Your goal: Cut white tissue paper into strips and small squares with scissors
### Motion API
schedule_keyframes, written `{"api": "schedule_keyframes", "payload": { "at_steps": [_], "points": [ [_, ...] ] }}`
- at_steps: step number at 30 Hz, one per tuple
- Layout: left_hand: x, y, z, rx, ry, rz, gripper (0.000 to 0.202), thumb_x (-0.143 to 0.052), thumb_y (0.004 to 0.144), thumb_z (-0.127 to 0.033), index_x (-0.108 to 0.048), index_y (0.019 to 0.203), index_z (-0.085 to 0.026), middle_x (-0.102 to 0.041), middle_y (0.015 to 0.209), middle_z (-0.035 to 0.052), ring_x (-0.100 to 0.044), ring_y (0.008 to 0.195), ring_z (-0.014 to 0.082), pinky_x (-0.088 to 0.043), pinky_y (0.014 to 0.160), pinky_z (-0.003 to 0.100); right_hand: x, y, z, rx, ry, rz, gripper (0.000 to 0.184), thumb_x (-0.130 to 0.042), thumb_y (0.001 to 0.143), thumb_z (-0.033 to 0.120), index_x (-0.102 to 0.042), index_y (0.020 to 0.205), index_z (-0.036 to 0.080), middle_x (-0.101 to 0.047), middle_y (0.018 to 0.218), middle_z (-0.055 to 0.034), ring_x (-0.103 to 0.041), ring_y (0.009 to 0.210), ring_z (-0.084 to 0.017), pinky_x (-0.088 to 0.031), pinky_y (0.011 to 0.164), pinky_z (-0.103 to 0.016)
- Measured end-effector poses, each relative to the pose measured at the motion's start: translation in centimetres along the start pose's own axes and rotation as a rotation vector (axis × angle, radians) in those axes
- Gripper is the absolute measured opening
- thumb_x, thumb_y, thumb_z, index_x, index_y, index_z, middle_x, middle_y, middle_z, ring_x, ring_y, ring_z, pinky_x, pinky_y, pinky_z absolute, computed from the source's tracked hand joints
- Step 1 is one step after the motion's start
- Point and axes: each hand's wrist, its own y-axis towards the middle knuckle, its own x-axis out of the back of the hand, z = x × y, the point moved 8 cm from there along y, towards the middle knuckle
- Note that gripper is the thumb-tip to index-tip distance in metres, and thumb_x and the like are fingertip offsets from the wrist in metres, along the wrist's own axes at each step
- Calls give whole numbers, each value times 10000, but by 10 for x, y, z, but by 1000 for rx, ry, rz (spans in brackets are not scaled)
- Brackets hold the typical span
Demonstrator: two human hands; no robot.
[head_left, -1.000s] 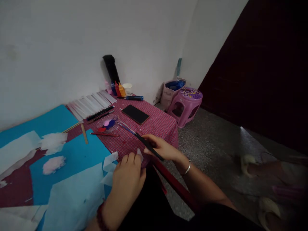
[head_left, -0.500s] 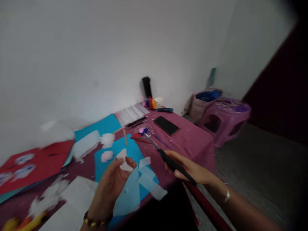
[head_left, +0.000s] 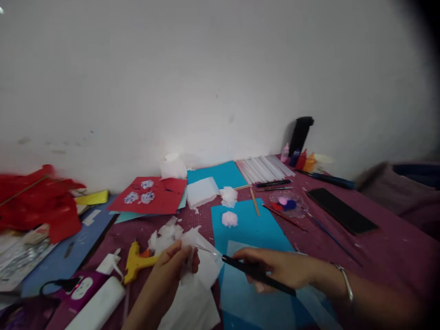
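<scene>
Pinched in my left hand (head_left: 173,263) is a thin white piece of paper (head_left: 192,236), folded or crumpled over the fingers. My right hand (head_left: 275,268) is closed round the black handles of scissors (head_left: 254,272), which I see edge-on. Their metal blades point left and reach the paper by my left fingertips; whether they are cutting cannot be seen. Under the hands lie white paper sheets (head_left: 192,305) and a blue sheet (head_left: 250,220). On the blue sheet sits a pale pink paper puff (head_left: 229,219), with a white one (head_left: 228,196) just behind it.
A yellow glue gun (head_left: 135,263) and a purple power strip (head_left: 77,293) lie on the left. Further back is red paper (head_left: 156,190) with blue-white flowers. Glue sticks (head_left: 263,168), paint bottles (head_left: 301,160) and a phone (head_left: 342,210) are toward the right, near the wall.
The view has swung left, bringing the glue gun and power strip into sight. My hands have come together, and the scissors, previously apart from the paper, now reach it.
</scene>
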Motion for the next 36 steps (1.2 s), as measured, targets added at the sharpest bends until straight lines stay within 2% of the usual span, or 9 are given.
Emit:
{"api": "schedule_keyframes", "payload": {
  "at_steps": [4,8,13,15,20,24,30,36],
  "points": [
    [35,5,12,52,68,10,266,-665,758,-386,-638,643,-148,-609,559,14,-496,538,122,-350,557,246,-5,53,-8,25,96,120,694,-654,805,533,-439,1327,129,-502,853,-7,-467,716,-105,-402,634,-221],
    [57,13,19,167,-2,33,211,-668,685,-330,-606,580,-158,-598,497,12,-479,476,113,-326,532,242,-10,92,-14,-82,243,199,681,-667,763,597,-488,1222,128,-493,778,21,-471,628,-75,-391,566,-197],
    [81,24,16,209,23,32,225,-654,679,-329,-613,553,-147,-585,479,13,-431,453,94,-271,484,227,-5,122,-21,-165,687,139,601,-612,765,667,-521,1025,134,-567,819,-29,-569,626,-90,-449,568,-211],
    [90,28,17,224,0,23,241,-670,671,-354,-617,563,-145,-585,479,16,-432,453,96,-268,475,226,-4,127,-24,-201,783,132,588,-592,774,676,-531,985,131,-567,810,-31,-573,613,-88,-456,568,-211],
    [109,38,12,192,-89,-66,287,-727,666,-422,-627,638,-154,-586,508,3,-470,469,106,-301,469,223,5,123,-16,-153,603,116,615,-624,769,653,-512,1081,136,-573,852,-44,-577,652,-106,-444,574,-220],
    [118,43,9,144,-112,-135,309,-712,708,-451,-596,642,-172,-591,533,-7,-483,466,109,-311,452,221,6,118,-13,-165,456,194,606,-605,787,649,-512,1109,145,-557,840,-33,-556,684,-113,-443,618,-241],
    [109,45,25,223,-81,-38,290,-731,688,-420,-627,668,-150,-592,524,1,-482,477,99,-309,484,214,1,136,-16,-183,405,269,662,-636,750,661,-491,1146,151,-539,890,-29,-542,669,-89,-445,608,-218],
    [110,46,27,238,-34,-61,264,-705,718,-410,-618,671,-164,-573,511,-8,-440,464,95,-271,461,215,3,151,-13,-190,361,260,775,-634,708,704,-479,1176,107,-526,826,-12,-524,620,-59,-422,545,-170]
  ]
}}
